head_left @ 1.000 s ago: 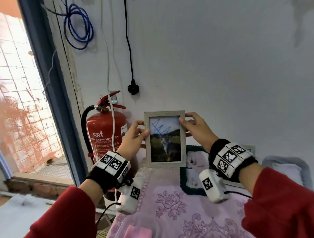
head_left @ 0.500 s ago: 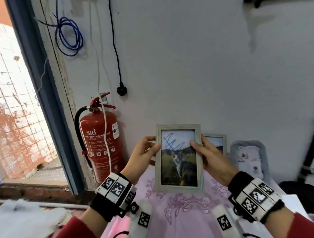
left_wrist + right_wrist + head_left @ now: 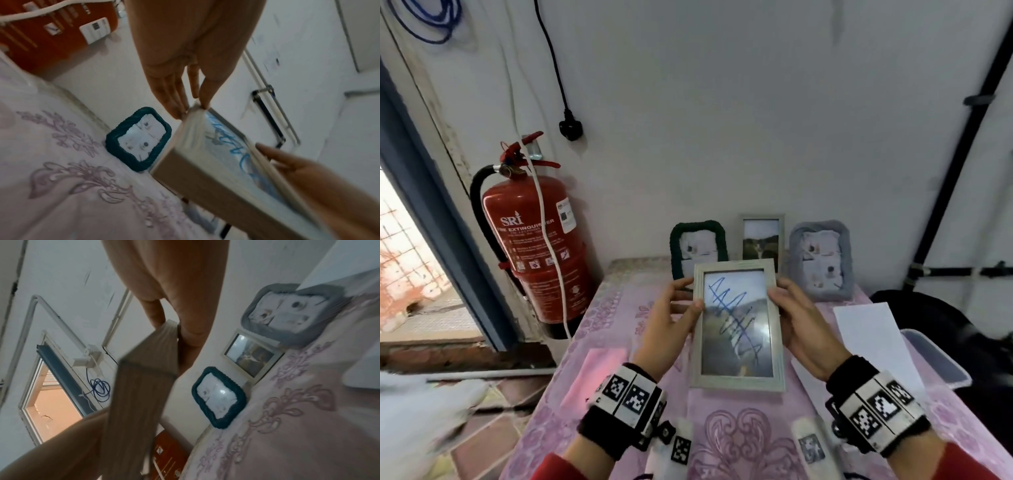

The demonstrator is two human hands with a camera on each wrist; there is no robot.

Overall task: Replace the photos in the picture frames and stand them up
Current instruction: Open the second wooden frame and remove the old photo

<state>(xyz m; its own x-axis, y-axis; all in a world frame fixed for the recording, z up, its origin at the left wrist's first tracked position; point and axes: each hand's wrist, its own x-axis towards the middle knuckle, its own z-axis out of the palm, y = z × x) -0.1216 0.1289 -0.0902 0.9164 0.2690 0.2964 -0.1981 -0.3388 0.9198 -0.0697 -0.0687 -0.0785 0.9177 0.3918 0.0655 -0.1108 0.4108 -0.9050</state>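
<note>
I hold a pale wooden picture frame (image 3: 736, 325) between both hands over the pink tablecloth (image 3: 739, 438), tilted back. Its photo shows a landscape with a blue scribble across it. My left hand (image 3: 690, 294) pinches the frame's left edge, thumb on the front; the left wrist view shows the fingertips (image 3: 202, 104) on the frame (image 3: 216, 162). My right hand (image 3: 779, 291) grips the right edge, its fingers behind the frame (image 3: 141, 386). Three frames stand at the wall: dark green (image 3: 698, 250), pale wood (image 3: 762, 240) and grey (image 3: 820, 260).
A red fire extinguisher (image 3: 537, 246) stands left of the table by the doorway. A white sheet (image 3: 869, 339) and a pale container (image 3: 935, 359) lie on the right of the table, and a pink item (image 3: 599, 373) on the left. A black plug (image 3: 570, 128) hangs above.
Both hands have brought the frame down from in front of the wall to low over the table and tilted it back. My view has tipped downward, bringing the three standing frames into sight.
</note>
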